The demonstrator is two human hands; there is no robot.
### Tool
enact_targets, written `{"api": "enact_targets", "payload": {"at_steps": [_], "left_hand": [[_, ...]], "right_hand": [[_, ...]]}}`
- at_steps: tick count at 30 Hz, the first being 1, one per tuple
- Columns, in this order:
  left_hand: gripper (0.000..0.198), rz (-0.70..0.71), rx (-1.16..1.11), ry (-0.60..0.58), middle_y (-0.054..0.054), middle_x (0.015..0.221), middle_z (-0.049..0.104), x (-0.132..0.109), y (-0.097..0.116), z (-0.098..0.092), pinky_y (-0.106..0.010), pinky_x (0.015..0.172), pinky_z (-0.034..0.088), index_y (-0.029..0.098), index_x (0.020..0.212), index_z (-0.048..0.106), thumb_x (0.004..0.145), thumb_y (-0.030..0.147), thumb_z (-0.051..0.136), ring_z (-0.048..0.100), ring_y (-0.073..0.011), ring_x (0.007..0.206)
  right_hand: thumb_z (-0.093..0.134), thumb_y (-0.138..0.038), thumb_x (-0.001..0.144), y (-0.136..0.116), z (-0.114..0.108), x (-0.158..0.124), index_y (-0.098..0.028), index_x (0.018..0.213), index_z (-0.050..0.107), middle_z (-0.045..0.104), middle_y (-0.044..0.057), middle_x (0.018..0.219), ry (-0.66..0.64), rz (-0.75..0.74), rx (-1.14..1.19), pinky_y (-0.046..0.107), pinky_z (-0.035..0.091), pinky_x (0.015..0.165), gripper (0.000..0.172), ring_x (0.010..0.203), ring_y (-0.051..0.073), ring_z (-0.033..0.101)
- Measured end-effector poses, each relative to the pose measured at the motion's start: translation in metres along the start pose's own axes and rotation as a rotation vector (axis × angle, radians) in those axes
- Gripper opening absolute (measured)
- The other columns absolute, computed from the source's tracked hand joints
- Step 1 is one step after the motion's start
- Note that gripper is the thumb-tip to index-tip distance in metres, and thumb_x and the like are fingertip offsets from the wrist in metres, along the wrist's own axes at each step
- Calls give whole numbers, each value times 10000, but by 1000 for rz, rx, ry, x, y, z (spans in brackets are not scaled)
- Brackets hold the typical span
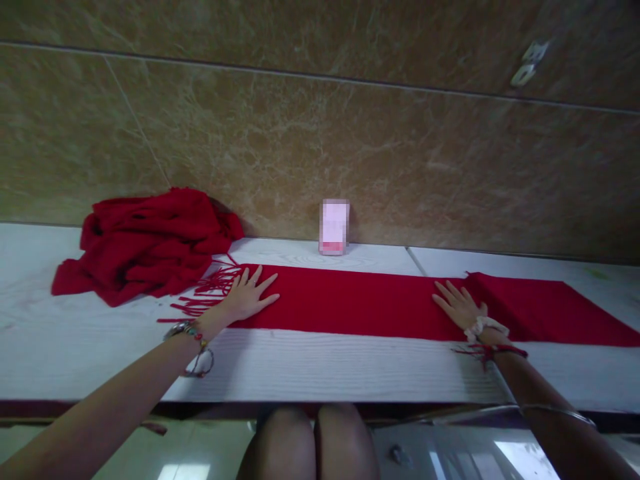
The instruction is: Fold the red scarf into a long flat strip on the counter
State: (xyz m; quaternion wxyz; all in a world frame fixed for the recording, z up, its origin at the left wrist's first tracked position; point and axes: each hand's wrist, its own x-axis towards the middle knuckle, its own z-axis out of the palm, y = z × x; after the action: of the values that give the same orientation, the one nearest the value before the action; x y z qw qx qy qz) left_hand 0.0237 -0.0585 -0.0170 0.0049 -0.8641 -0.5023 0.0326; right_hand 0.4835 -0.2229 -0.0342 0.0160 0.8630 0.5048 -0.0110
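Observation:
A long red scarf [345,303] lies stretched flat across a white wood-grain bench top, with its fringe [193,307] at the left end. My left hand [249,297] rests flat on it near the fringe, fingers spread, wearing a ring and bracelets at the wrist. Farther right, my right hand [457,305] also presses flat on the scarf with fingers apart; a white scrunchie and a red string band circle that wrist. Just past the right hand, the cloth has a raised diagonal fold [520,307], and it runs on toward the right edge of view.
A crumpled pile of red fabric [150,247] sits at the left against the brown marbled wall [300,147]. A small pink, blurred-out object [334,227] leans on the wall behind the scarf. The white top [320,367] ends at a front edge above my knees [317,443].

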Motion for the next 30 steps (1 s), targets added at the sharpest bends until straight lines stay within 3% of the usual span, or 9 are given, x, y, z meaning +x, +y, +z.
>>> {"api": "enact_targets", "payload": {"at_steps": [5, 10, 14, 19, 22, 26, 30], "left_hand": [[493, -72, 30, 56, -150, 1375, 314, -9, -33, -1, -484, 956, 291, 143, 1317, 331, 871, 325, 227, 271, -289, 1260], [426, 68, 37, 143, -127, 1267, 460, -15, -69, -6, -360, 985, 304, 115, 1194, 489, 828, 238, 310, 384, -207, 1181], [326, 255, -77, 185, -102, 1133, 558, -8, -77, -5, -330, 934, 363, 150, 1022, 597, 802, 226, 369, 478, -185, 1067], [241, 291, -199, 212, -68, 962, 627, 6, -75, -1, -330, 862, 402, 172, 907, 612, 789, 288, 436, 544, -182, 909], [203, 277, -256, 219, -56, 904, 639, 11, -77, -3, -317, 820, 417, 179, 841, 616, 773, 293, 463, 554, -177, 864], [171, 318, -309, 178, -41, 833, 638, 17, -81, -7, -295, 794, 422, 181, 781, 614, 760, 298, 491, 560, -163, 819], [149, 325, -359, 190, -33, 795, 618, 20, -81, -5, -282, 777, 426, 177, 747, 606, 759, 284, 503, 551, -156, 797]], "right_hand": [[163, -465, 842, 0, -5, -4, -273, 1361, 238, 186, 48, 1441, -27, 31, 13, 644, 226, 930, 558, 1288, 338, 167], [211, -397, 851, -15, -12, -4, -244, 1328, 327, 278, 79, 1407, 45, 9, -61, 670, 217, 914, 514, 1272, 353, 205], [292, -342, 850, -82, -25, -6, -218, 1288, 386, 325, 96, 1382, 152, -213, -89, 645, 225, 929, 465, 1274, 327, 213], [385, -325, 842, -205, -33, -16, -194, 1291, 380, 332, 100, 1378, 29, -700, 99, 503, 296, 975, 468, 1263, 263, 269], [424, -336, 837, -263, -28, -23, -172, 1268, 413, 348, 117, 1367, -18, -937, 220, 484, 282, 992, 462, 1261, 247, 279], [455, -369, 827, -309, -23, -33, -178, 1261, 423, 382, 115, 1346, -48, -1087, 282, 483, 234, 1015, 475, 1260, 233, 285], [433, -433, 827, -328, -23, -39, -175, 1266, 420, 378, 117, 1348, -57, -1087, 257, 510, 201, 1014, 510, 1259, 251, 282]]}}
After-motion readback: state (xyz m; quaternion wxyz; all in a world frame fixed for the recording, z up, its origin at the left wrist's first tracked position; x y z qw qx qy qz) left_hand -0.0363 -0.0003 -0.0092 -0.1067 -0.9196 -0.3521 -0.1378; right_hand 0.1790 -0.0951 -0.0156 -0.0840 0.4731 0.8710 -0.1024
